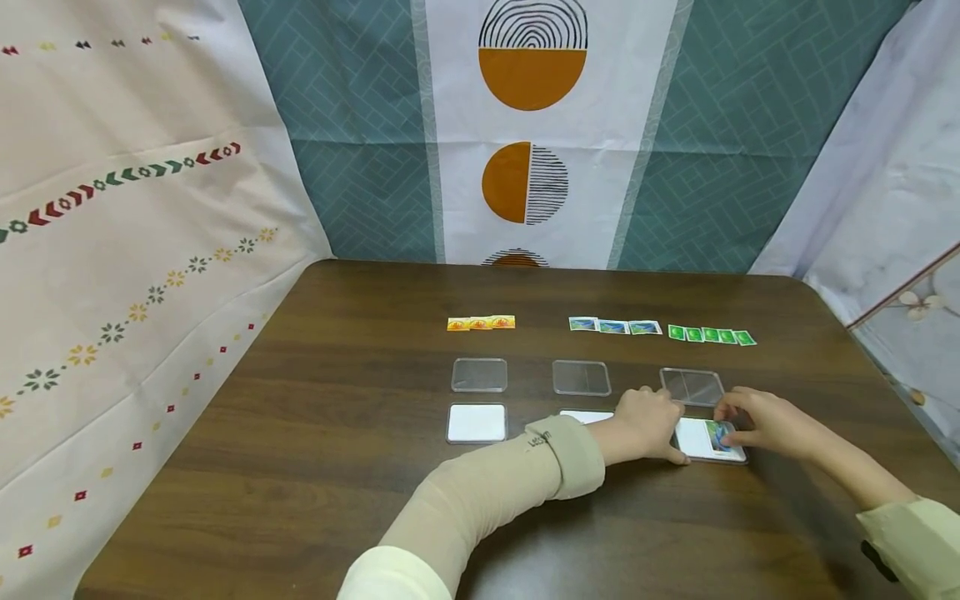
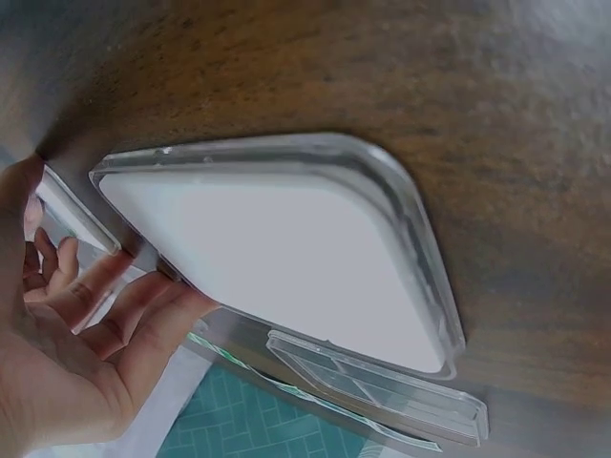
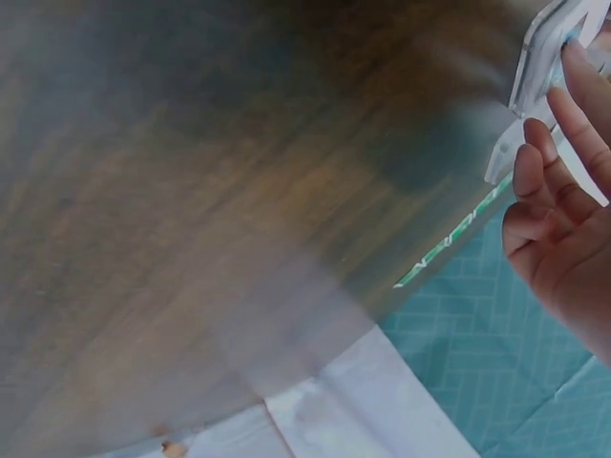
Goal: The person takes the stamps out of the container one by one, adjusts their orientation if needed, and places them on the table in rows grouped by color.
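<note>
In the head view my left hand (image 1: 643, 423) holds a clear case with a white insert (image 1: 691, 437) by its left side, thumb at the near corner and fingers at the far one. The left wrist view shows that case (image 2: 76, 212) edge-on between thumb and fingers. My right hand (image 1: 767, 423) pinches a small blue-green picture card (image 1: 717, 433) lying on the right part of the white insert. Its thumb and finger cover some of the picture. In the right wrist view the right hand (image 3: 573, 210) is at the right edge, partly cut off.
Behind the hands lie empty clear cases (image 1: 480, 375), (image 1: 581, 377) and a clear lid-like case (image 1: 692, 387). White-filled cases (image 1: 477, 423), (image 1: 585, 415) stand left. Rows of small orange cards (image 1: 481, 322), blue cards (image 1: 614, 327) and green cards (image 1: 711, 335) lie at the back.
</note>
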Motion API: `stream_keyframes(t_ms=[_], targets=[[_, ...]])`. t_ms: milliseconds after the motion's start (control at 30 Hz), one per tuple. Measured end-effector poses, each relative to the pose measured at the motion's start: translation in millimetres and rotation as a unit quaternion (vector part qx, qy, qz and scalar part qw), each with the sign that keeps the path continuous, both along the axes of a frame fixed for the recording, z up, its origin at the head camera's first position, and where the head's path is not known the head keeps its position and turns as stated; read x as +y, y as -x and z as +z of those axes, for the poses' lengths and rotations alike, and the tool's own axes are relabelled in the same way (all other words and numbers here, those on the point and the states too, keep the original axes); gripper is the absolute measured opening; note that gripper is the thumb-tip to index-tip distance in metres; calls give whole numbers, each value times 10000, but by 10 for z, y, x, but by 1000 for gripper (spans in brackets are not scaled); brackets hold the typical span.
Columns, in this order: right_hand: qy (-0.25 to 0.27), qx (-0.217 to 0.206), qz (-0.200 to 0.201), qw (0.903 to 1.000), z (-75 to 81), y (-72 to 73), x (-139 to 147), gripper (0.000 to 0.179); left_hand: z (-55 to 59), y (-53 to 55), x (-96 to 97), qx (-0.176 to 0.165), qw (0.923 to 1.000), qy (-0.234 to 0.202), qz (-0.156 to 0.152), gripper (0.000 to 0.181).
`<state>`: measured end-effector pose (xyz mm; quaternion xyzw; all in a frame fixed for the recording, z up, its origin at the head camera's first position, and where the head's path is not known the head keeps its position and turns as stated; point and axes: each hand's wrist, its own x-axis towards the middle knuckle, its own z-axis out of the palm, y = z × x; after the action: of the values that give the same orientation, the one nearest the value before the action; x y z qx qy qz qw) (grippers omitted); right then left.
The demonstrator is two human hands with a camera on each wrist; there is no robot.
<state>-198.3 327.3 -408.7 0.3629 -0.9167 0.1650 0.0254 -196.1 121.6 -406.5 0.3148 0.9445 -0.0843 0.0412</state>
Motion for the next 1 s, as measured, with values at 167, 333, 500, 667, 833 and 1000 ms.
stream_keyframes(t_ms=[167,333,500,667,833,1000], targets=[[-65,-778,-109,9969,33,49,-32,28,2,-3,-3,-66,10000,-4,8,54],[71,-1540,-270,9877,88,98,-45,29,2,-3,2,-50,10000,-29,1,53],[106,-1691,-351,9849,105,109,-58,29,4,2,5,-14,10000,-5,6,54],[162,-1665,-438,9849,105,81,-69,26,4,0,10,-7,10000,11,0,55],[350,-1619,-533,9847,105,64,-64,23,6,-1,13,24,10000,4,-2,57],[521,-1501,-444,9863,75,64,-39,16,10,-3,8,-5,10000,-2,10,56]])
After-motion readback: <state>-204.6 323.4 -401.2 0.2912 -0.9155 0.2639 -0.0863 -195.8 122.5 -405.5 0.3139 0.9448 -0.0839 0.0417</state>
